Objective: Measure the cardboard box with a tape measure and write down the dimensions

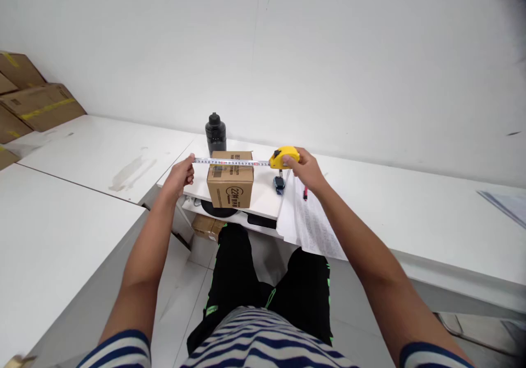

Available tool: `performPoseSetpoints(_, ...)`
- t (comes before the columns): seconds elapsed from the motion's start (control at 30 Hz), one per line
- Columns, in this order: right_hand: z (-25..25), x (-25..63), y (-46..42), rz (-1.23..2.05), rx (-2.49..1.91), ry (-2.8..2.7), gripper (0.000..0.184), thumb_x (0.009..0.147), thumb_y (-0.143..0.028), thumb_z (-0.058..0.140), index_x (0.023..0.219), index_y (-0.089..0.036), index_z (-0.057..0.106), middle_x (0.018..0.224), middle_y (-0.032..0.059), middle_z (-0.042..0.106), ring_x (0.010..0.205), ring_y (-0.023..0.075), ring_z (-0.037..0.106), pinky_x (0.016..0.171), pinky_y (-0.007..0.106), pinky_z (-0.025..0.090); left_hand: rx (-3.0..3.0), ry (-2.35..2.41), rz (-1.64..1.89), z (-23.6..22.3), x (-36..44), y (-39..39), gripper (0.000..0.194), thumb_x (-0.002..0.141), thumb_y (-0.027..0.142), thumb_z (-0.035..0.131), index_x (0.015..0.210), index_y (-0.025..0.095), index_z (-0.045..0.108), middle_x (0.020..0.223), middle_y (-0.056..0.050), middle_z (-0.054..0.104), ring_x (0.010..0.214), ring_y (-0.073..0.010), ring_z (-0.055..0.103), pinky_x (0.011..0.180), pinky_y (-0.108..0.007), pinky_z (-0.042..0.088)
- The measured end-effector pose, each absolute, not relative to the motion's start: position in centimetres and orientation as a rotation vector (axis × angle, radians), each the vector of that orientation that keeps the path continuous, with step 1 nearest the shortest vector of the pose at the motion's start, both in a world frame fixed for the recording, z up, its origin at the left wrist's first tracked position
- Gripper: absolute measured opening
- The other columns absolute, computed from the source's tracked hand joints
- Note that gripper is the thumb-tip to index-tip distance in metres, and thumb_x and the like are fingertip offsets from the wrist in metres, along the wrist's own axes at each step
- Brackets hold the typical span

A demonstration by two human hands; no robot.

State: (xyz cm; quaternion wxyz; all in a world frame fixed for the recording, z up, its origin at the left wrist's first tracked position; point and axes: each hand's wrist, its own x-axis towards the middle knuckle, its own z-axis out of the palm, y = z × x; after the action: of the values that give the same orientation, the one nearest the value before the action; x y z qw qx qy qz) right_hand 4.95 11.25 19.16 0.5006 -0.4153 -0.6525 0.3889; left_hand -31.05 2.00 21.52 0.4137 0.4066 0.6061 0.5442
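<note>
A yellow tape measure [284, 157] sits in my right hand [304, 166], its fingers closed round the case. The pulled-out blade [230, 162] runs left across the top of a small cardboard box [230, 195] with dark print. Its free end is pinched in my left hand [181, 177], a little left of the box. I cannot tell whether the blade touches the box. The box stands upright at the front of the white desk [263, 203].
A dark bottle [216, 132] stands behind the box. A digital watch [279, 184], a red pen [305, 193] and printed papers [316, 225] lie to the right. Cardboard boxes [45, 105] are stacked at far left. Another box [205, 226] sits under the desk.
</note>
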Motion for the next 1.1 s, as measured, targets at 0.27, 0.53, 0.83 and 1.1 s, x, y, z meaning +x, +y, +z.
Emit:
performPoseSetpoints(0.27, 19.8, 1.2, 9.9, 0.841, -1.052, -1.773, 0.055, 0.078, -0.057, 0.070, 0.122, -0.024, 0.064, 0.111, 0.0042, 0.071, 0.089, 0.0196, 0.063, 0.081, 0.037, 0.051, 1.303, 1.723, 1.004, 19.1, -28.9, 3.9, 0.047, 0.078, 0.065, 0.063, 0.073, 0.020, 0.049, 0.063, 0.002, 0.051, 0.052, -0.0112, 0.046, 0.048, -0.025, 0.036)
performPoseSetpoints(0.53, 19.5, 1.5, 10.0, 0.830, -1.092, -1.771, 0.059, 0.078, -0.061, 0.067, 0.123, -0.024, 0.062, 0.113, 0.0056, 0.070, 0.091, 0.0213, 0.063, 0.084, 0.040, 0.050, 1.464, 1.656, 0.975, 18.8, -29.0, 4.2, 0.050, 0.083, 0.070, 0.054, 0.076, 0.021, 0.052, 0.065, 0.001, 0.049, 0.054, -0.0117, 0.044, 0.049, -0.026, 0.033)
performPoseSetpoints(0.83, 19.9, 1.4, 9.9, 0.863, -1.054, -1.851, 0.068, 0.083, -0.059, 0.063, 0.140, -0.025, 0.048, 0.125, 0.0082, 0.065, 0.107, 0.0266, 0.060, 0.094, 0.046, 0.048, 1.356, 1.675, 0.840, 18.8, -29.1, 4.3, 0.052, 0.075, 0.070, 0.063, 0.066, 0.021, 0.048, 0.055, 0.002, 0.045, 0.045, -0.0101, 0.036, 0.048, -0.028, 0.025)
performPoseSetpoints(1.1, 21.2, 1.6, 9.2, 0.737, -0.991, -1.873, 0.056, 0.076, -0.059, 0.071, 0.117, -0.023, 0.056, 0.119, 0.0081, 0.064, 0.100, 0.0251, 0.061, 0.082, 0.043, 0.052, 1.395, 1.692, 0.926, 20.9, -28.9, 2.8, 0.047, 0.082, 0.062, 0.062, 0.066, 0.021, 0.046, 0.057, 0.003, 0.045, 0.049, -0.0099, 0.039, 0.049, -0.026, 0.028)
